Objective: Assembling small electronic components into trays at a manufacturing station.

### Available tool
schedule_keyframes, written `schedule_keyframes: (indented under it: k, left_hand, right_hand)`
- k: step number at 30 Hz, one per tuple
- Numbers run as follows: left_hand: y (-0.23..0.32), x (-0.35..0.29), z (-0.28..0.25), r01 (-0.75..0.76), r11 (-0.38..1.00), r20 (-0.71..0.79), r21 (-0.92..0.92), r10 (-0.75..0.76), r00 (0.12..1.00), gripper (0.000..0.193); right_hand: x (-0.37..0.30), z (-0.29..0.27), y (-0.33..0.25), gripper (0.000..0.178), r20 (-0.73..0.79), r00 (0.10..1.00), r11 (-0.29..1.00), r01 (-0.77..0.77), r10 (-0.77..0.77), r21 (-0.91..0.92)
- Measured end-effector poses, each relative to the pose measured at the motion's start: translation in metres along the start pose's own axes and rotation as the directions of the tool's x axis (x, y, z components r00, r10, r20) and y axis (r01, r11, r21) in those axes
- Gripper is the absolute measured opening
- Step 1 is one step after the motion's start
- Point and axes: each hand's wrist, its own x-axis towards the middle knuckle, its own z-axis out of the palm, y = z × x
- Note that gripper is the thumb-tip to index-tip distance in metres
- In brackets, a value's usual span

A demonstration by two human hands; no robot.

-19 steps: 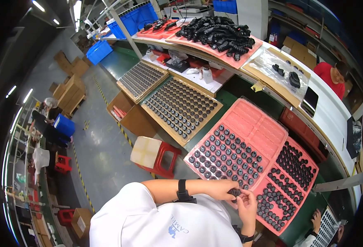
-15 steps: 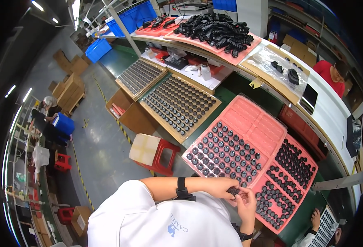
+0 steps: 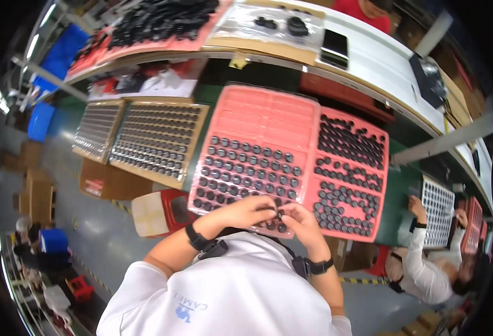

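My left hand (image 3: 252,211) and my right hand (image 3: 302,222) meet over the near edge of a pink tray (image 3: 263,112). The fingers of both are pinched around a small dark round part (image 3: 279,213); much of it is hidden by the fingertips. Beneath and beyond my hands, rows of small black cylindrical parts (image 3: 250,172) stand in that tray, with bare pink sections at its far end. On its right, a second pink tray (image 3: 384,173) holds many loose black round parts (image 3: 344,201) in divided compartments.
Trays of small parts (image 3: 154,134) stand at left, above a cardboard box (image 3: 109,178) and a red stool (image 3: 176,210). A raised white shelf (image 3: 369,47) carries a phone (image 3: 334,47) and black hoses (image 3: 162,22). A co-worker's hand (image 3: 417,208) rests by a white tray (image 3: 438,215).
The view has swung to the right, bringing more of the co-worker at right into sight. My hands remain together at the tray's near edge, both still pinching the small part.
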Motion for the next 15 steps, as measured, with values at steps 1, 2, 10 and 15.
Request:
schedule_keyframes:
  k: [1, 2, 10, 15]
  left_hand:
    - [-0.008, 0.003, -0.008, -0.024, 0.999, -0.007, -0.041, 0.024, 1.0, 0.015]
    - [-0.016, 0.005, -0.016, -0.074, 0.997, -0.051, -0.03, 0.072, 0.996, 0.014]
    - [-0.016, -0.02, -0.07, -0.15, 0.911, -0.359, -0.384, 0.003, 0.933, 0.02]
    - [-0.028, -0.036, -0.093, -0.259, 0.809, -0.455, -0.527, -0.011, 0.891, 0.031]
  right_hand:
    - [0.004, -0.003, 0.002, 0.02, 0.026, 0.999, 0.999, -0.033, 0.032, 0.041]
    - [0.011, -0.009, 0.009, 0.02, -0.01, 0.999, 0.998, -0.039, 0.039, 0.04]
    - [0.031, -0.069, 0.024, 0.022, -0.375, 0.884, 0.593, -0.148, -0.28, -0.792]
    - [0.013, -0.116, 0.057, 0.015, -0.539, 0.755, 0.611, -0.237, -0.373, -0.756]
